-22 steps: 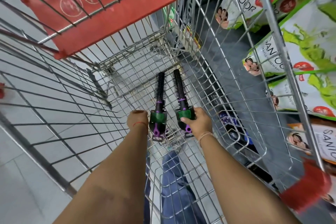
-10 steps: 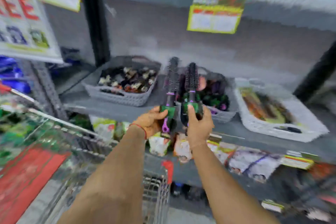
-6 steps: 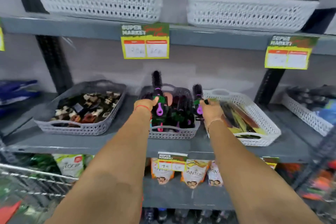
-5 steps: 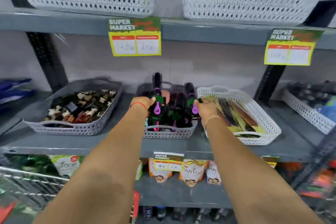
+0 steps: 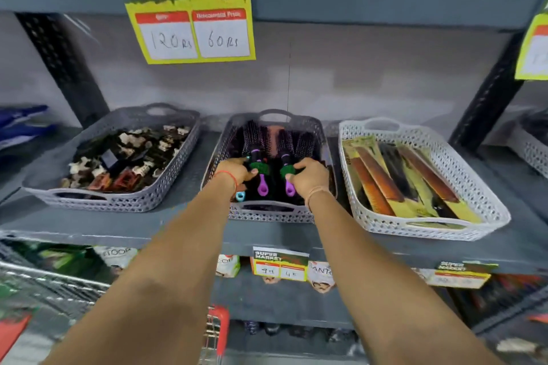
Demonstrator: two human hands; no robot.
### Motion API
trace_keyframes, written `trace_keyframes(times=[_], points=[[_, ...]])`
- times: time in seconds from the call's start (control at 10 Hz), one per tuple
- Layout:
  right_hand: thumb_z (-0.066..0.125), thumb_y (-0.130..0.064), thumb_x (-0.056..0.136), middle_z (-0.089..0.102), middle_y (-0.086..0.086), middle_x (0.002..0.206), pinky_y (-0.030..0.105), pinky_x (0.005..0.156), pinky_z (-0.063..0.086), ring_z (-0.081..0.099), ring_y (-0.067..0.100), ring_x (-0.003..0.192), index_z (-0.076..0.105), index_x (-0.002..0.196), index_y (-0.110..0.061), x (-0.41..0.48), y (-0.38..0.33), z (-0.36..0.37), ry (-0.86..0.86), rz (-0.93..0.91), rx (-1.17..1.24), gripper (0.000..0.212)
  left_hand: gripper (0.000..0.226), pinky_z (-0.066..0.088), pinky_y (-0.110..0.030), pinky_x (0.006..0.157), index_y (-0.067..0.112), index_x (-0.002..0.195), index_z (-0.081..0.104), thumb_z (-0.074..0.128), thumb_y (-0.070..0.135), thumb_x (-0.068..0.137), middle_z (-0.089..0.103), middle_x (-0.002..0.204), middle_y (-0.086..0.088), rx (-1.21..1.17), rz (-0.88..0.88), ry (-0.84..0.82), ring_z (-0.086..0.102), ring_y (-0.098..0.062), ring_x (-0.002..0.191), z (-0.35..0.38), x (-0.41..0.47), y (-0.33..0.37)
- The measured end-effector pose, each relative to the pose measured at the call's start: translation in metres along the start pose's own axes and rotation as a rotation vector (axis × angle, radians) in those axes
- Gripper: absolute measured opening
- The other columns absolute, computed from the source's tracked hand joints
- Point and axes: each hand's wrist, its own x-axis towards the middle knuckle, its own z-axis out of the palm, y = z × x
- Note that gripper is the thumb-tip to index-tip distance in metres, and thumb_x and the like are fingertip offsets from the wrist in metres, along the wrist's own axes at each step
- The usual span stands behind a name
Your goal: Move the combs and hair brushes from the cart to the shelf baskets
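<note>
Two round hair brushes with black bristles, green collars and purple handles lie in the middle grey basket [image 5: 296, 124] on the shelf. My left hand [image 5: 237, 170] is closed on the left brush [image 5: 257, 157] at its collar. My right hand [image 5: 308, 176] grips the right brush [image 5: 287, 164] the same way. Both brushes rest low on several other brushes in the basket. A corner of the cart [image 5: 215, 332] shows at the bottom, between my arms.
A grey basket [image 5: 124, 201] of hair clips stands on the left. A white basket [image 5: 480, 184] of packaged combs stands on the right. A price sign [image 5: 189, 12] hangs from the shelf above. Packets fill the lower shelf [image 5: 296, 305].
I lifted both brushes out of the cart and carried them up to the shelf. Over the last half second they came down from upright into the middle basket.
</note>
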Motion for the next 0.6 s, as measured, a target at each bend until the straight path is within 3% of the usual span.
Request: trace_keyframes(times=[0.1, 0.2, 0.3, 0.4, 0.5, 0.6], points=[[0.062, -0.01, 0.082, 0.065, 0.017, 0.109, 0.032, 0.082, 0.05, 0.061, 0.032, 0.098, 0.06, 0.103, -0.004, -0.006, -0.004, 0.005, 0.01, -0.031, -0.106, 0.022, 0.054, 0.059, -0.023, 0.062, 0.009, 0.139, 0.042, 0.058, 0.001, 0.088, 0.065, 0.107, -0.021, 0.004, -0.001, -0.096, 0.064, -0.017, 0.063, -0.006, 0.002, -0.003], [0.059, -0.015, 0.084, 0.065, 0.019, 0.11, 0.039, 0.084, 0.053, 0.059, 0.036, 0.103, 0.059, 0.106, -0.005, -0.008, -0.003, 0.008, 0.018, -0.054, -0.241, 0.025, 0.054, 0.055, -0.018, 0.051, 0.008, 0.14, 0.039, 0.055, -0.001, 0.09, 0.06, 0.074, -0.009, 0.123, 0.014, -0.116, 0.056, -0.009, 0.037, -0.007, 0.004, -0.005], [0.055, -0.019, 0.086, 0.061, 0.018, 0.119, 0.039, 0.09, 0.05, 0.054, 0.035, 0.11, 0.061, 0.109, -0.006, -0.008, -0.002, 0.005, 0.031, -0.034, -0.263, 0.027, 0.053, 0.055, -0.017, 0.044, 0.008, 0.141, 0.037, 0.054, 0.001, 0.091, 0.063, 0.098, -0.021, 0.24, 0.034, -0.12, 0.054, -0.005, 0.026, -0.009, 0.002, -0.001], [0.048, -0.023, 0.09, 0.051, 0.017, 0.125, 0.039, 0.088, 0.046, 0.047, 0.034, 0.113, 0.059, 0.112, -0.005, -0.017, -0.003, 0.009, 0.206, -0.166, -0.341, 0.031, 0.045, 0.055, -0.032, 0.085, 0.007, 0.133, 0.048, 0.057, 0.014, 0.09, 0.064, 0.117, -0.022, 0.51, 0.12, -0.027, 0.068, -0.028, 0.072, -0.008, -0.004, -0.002], [0.042, -0.026, 0.091, 0.061, 0.013, 0.117, 0.039, 0.086, 0.046, 0.053, 0.032, 0.109, 0.059, 0.112, -0.008, -0.039, -0.004, 0.013, 0.438, -0.429, -0.381, 0.032, 0.039, 0.043, -0.036, 0.099, 0.003, 0.123, 0.056, 0.052, 0.025, 0.091, 0.057, 0.126, -0.022, 0.608, 0.267, 0.176, 0.055, -0.036, 0.114, -0.008, -0.022, -0.008], [0.032, -0.036, 0.092, 0.062, 0.012, 0.122, 0.043, 0.097, 0.043, 0.054, 0.03, 0.117, 0.055, 0.119, -0.009, -0.07, 0.023, 0.029, 0.498, -0.472, -0.412, 0.045, 0.045, 0.038, -0.04, 0.105, 0.005, 0.13, 0.051, 0.038, 0.031, 0.096, 0.053, 0.132, -0.019, 0.581, 0.437, 0.352, 0.046, -0.035, 0.123, 0.003, -0.045, -0.036]])
